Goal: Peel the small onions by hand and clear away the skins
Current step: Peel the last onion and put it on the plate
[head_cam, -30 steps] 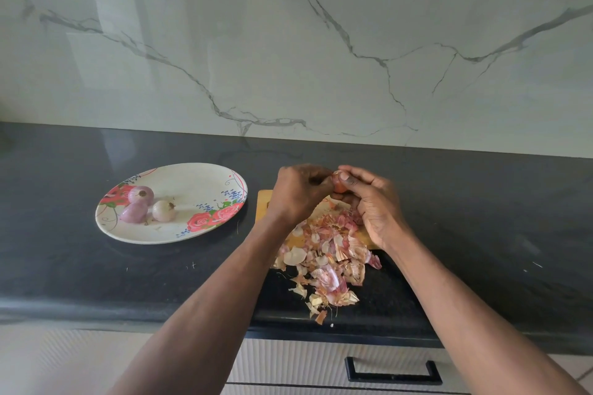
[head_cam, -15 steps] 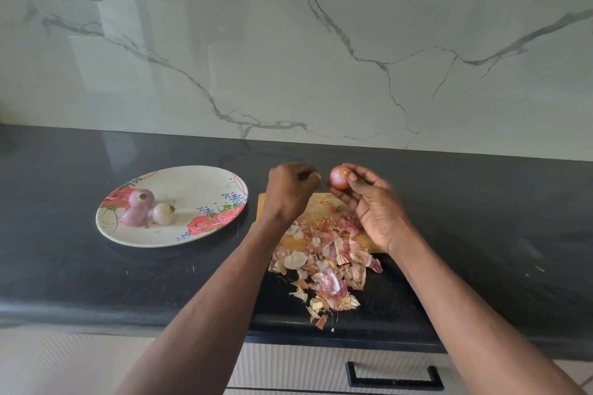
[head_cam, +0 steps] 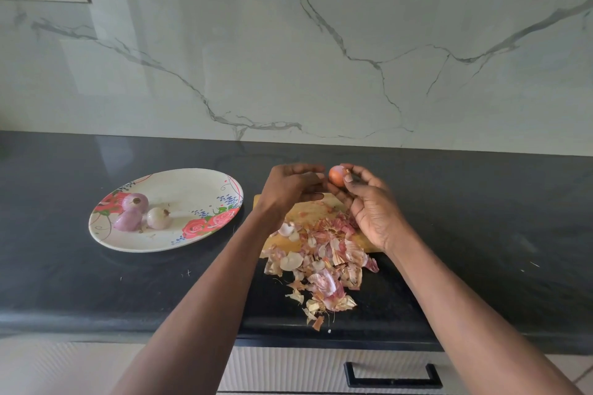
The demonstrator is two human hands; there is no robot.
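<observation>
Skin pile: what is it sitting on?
The far part of the skin pile lies on a wooden cutting board; the near part spills onto the black counter. Skins and both hands hide most of the board.

Left hand (head_cam: 290, 189): raised, fingers loosely extended toward right hand, holding nothing | Right hand (head_cam: 369, 202): palm up, fingertips (head_cam: 349, 179) pinched a small onion (head_cam: 337, 175) | Both forearms reached forward, converging.

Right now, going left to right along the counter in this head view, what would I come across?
Flowered plate with three peeled onions → left hand → unpeeled onion pinched in the right hand. The skins pile and board lie beneath the hands, so I leave them out.
</observation>
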